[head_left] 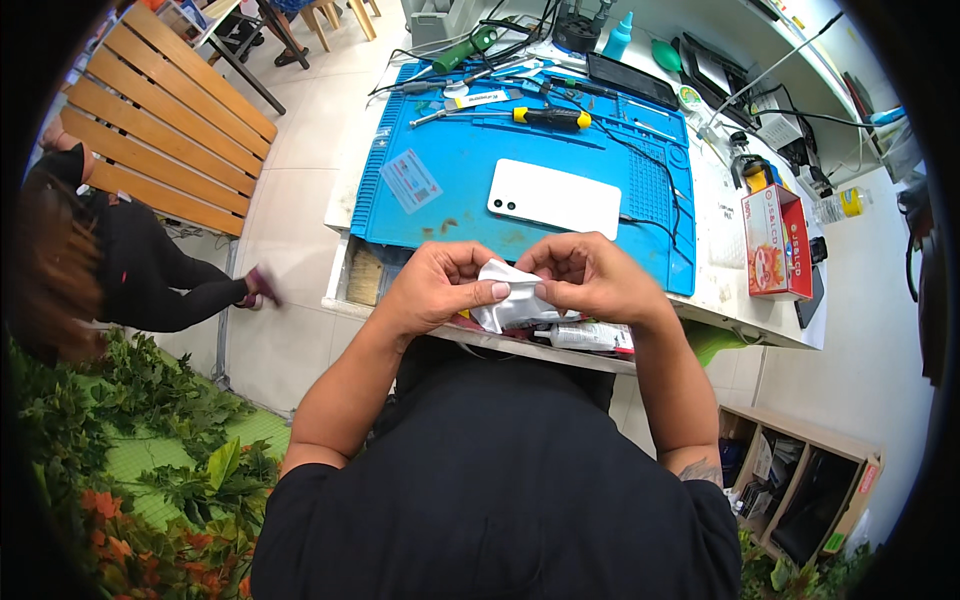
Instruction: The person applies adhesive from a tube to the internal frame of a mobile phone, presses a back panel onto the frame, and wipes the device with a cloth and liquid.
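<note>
Both my hands pinch a small silvery-white pouch (520, 305) over an open drawer at the bench's front edge. My left hand (440, 285) grips its left side between thumb and fingers. On the other side my right hand (592, 280) pinches the upper right edge. What the pouch holds, if anything, is hidden. Under it in the drawer lies a white tube (588, 336), partly covered by my right hand. Just beyond my hands, a white smartphone (555, 197) rests back side up on the blue work mat (460, 150), with a dark cable by its right end.
A yellow-and-black screwdriver (552, 118), a clear card-like sheet (410, 181) and several tools lie on the mat. A red-and-white box (776, 243) stands at the bench's right. A blue bottle (619, 36) is at the back. At left, a person (150, 260) walks near a wooden slatted bench (175, 110).
</note>
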`<state>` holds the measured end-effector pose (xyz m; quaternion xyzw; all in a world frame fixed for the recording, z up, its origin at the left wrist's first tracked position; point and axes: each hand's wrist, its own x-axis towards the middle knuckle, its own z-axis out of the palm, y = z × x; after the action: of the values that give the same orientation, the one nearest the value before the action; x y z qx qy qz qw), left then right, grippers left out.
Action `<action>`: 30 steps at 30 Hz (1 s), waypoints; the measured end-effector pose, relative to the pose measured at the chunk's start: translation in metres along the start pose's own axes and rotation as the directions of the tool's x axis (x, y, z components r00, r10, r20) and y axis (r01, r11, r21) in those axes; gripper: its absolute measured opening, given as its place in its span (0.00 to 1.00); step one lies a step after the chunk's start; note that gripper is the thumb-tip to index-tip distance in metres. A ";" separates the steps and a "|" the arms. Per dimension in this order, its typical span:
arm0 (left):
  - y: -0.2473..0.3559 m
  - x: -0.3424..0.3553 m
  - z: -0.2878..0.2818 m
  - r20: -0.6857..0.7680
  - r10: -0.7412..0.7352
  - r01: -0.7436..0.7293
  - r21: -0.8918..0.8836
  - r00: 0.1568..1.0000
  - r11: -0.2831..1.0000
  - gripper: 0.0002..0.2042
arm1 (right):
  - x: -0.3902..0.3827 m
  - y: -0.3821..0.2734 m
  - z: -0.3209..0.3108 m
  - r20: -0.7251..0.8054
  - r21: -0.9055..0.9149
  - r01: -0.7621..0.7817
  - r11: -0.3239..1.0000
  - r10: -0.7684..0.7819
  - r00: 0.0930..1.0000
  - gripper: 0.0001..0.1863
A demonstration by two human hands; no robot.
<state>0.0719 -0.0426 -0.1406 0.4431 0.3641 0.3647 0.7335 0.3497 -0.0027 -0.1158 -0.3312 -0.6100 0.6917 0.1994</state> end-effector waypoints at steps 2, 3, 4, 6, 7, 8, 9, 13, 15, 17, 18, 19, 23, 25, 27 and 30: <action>0.001 0.003 0.000 -0.013 0.042 -0.043 -0.022 0.999 0.999 0.12 | 0.002 0.009 0.000 0.025 0.111 -0.043 0.993 0.041 0.999 0.11; 0.002 0.002 0.001 -0.006 0.017 -0.017 -0.014 1.000 1.000 0.11 | 0.002 0.013 0.006 -0.018 0.199 0.006 0.980 -0.002 1.000 0.12; 0.004 0.001 0.001 0.002 -0.006 0.006 -0.005 1.000 1.000 0.10 | 0.003 0.014 0.012 -0.063 0.281 0.058 0.958 -0.042 0.997 0.13; -0.007 0.004 -0.006 0.057 -0.022 0.020 0.048 0.998 0.999 0.11 | 0.002 0.007 0.020 -0.112 0.361 0.080 0.929 -0.042 0.993 0.12; -0.008 0.005 -0.002 0.075 0.121 -0.125 0.062 0.990 0.990 0.10 | 0.001 0.003 0.022 -0.134 0.367 0.079 0.927 -0.032 0.990 0.12; -0.007 0.004 0.000 0.071 0.150 -0.152 0.028 0.986 0.988 0.10 | -0.001 0.000 0.024 -0.156 0.373 0.078 0.925 -0.020 0.988 0.12; -0.007 0.003 0.002 0.068 0.178 -0.178 -0.007 0.982 0.984 0.10 | -0.002 -0.001 0.026 -0.168 0.315 0.072 0.946 -0.019 0.986 0.11; -0.019 0.004 0.001 0.002 0.076 -0.075 -0.162 0.997 0.984 0.11 | -0.009 -0.009 0.031 -0.156 0.220 0.077 0.973 -0.042 0.987 0.13; -0.025 0.003 -0.006 -0.008 0.065 -0.066 -0.138 0.998 0.988 0.12 | -0.009 -0.010 0.029 -0.202 0.143 0.085 0.986 -0.055 0.978 0.15; -0.017 0.001 -0.014 0.042 -0.006 0.010 -0.084 0.999 0.996 0.12 | -0.010 -0.009 0.026 -0.229 0.103 0.094 0.990 -0.069 0.971 0.15; -0.015 0.001 -0.013 0.043 -0.006 0.010 -0.084 0.999 0.996 0.12 | -0.009 -0.010 0.025 -0.250 0.096 0.114 0.989 -0.087 0.964 0.15; -0.009 0.000 -0.005 0.033 -0.031 0.034 -0.088 0.999 0.996 0.17 | -0.010 -0.010 0.024 -0.270 0.091 0.131 0.987 -0.102 0.957 0.15; -0.013 0.002 0.001 0.061 -0.090 0.096 -0.110 0.994 0.989 0.21 | -0.007 -0.023 0.016 -0.149 0.107 0.067 0.992 -0.051 0.988 0.14; -0.020 0.004 -0.001 0.100 -0.123 0.138 -0.161 0.987 0.977 0.15 | -0.002 -0.025 0.009 -0.108 -0.015 0.121 0.993 -0.122 0.987 0.11; -0.013 0.000 -0.006 0.050 -0.099 0.107 -0.195 0.994 0.975 0.15 | 0.008 -0.041 -0.014 -0.189 -0.200 0.102 0.975 -0.141 0.972 0.11; -0.012 0.003 -0.007 -0.083 0.075 -0.093 -0.229 0.994 0.969 0.14 | 0.050 -0.043 -0.095 -0.502 -0.524 0.137 0.840 -0.435 0.748 0.13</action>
<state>0.0699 -0.0408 -0.1544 0.3555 0.3267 0.4517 0.7503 0.3760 0.1068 -0.0886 -0.4701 -0.7029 0.3465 0.4060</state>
